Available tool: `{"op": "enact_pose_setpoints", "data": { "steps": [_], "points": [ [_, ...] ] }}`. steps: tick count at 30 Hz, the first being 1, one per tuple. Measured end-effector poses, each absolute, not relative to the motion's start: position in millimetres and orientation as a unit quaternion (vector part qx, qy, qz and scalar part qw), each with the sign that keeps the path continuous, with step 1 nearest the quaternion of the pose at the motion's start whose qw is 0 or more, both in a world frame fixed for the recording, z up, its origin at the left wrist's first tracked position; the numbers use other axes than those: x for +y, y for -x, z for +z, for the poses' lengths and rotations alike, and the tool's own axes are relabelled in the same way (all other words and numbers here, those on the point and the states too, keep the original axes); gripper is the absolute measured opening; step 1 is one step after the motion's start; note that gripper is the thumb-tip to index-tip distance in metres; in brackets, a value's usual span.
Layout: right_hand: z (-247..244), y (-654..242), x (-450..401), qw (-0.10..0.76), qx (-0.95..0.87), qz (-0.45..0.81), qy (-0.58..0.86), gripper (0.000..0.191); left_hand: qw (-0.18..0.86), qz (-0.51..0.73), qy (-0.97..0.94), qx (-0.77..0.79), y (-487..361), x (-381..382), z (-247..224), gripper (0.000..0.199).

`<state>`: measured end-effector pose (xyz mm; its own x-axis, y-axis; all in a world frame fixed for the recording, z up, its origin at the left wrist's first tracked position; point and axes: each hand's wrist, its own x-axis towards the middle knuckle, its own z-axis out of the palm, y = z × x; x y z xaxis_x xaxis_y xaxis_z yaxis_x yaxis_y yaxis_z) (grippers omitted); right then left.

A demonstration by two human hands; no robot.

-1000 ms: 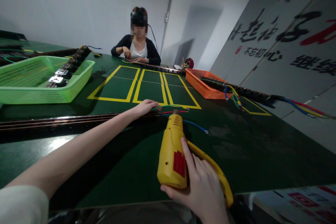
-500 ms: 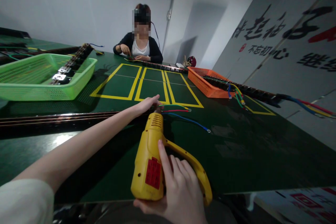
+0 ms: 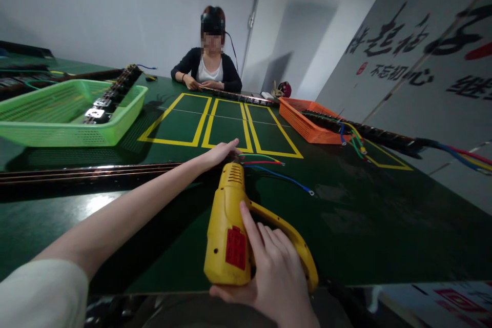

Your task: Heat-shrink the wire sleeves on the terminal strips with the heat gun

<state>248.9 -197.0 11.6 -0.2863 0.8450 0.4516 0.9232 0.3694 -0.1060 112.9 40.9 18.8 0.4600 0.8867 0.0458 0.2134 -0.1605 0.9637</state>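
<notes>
My right hand [image 3: 274, 266] is wrapped round a yellow heat gun [image 3: 228, 230] with a red label, its index finger lying along the body. The gun's nozzle points away from me, at the end of a long dark wire harness [image 3: 154, 174] on the green table. There my left hand [image 3: 223, 154] is closed on the harness end, its thumb stretched out; its other fingers are partly hidden. Green, red and blue wires [image 3: 277, 171] with ring terminals fan out to the right of the nozzle.
A green basket [image 3: 111, 136] with a harness part stands at the left. An orange basket [image 3: 311, 133] at the right holds another harness [image 3: 384, 136]. Yellow tape frames [image 3: 249, 128] mark the green table [image 3: 384, 225]. Across it sits a person [image 3: 209, 66] with both hands at a harness.
The view has shifted slightly, so the table things appear a little further right. The heat gun and both my hands keep nearly the same placement. The person opposite has lowered a hand.
</notes>
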Motion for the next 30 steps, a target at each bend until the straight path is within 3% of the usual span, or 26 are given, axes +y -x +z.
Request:
{"op": "enact_pose_setpoints", "data": {
  "steps": [17, 30],
  "points": [
    [12.4, -289.4, -182.2, 0.202, -0.733, -0.129, 0.636, 0.108, 0.494, 0.309, -0.715, 0.387, -111.1, 41.4, 18.9, 0.071],
    [5.7, -264.5, -189.1, 0.201, -0.74, -0.132, 0.628, 0.113, 0.5, 0.318, -0.711, 0.378, -113.4, 35.0, 24.6, 0.075]
  ]
}}
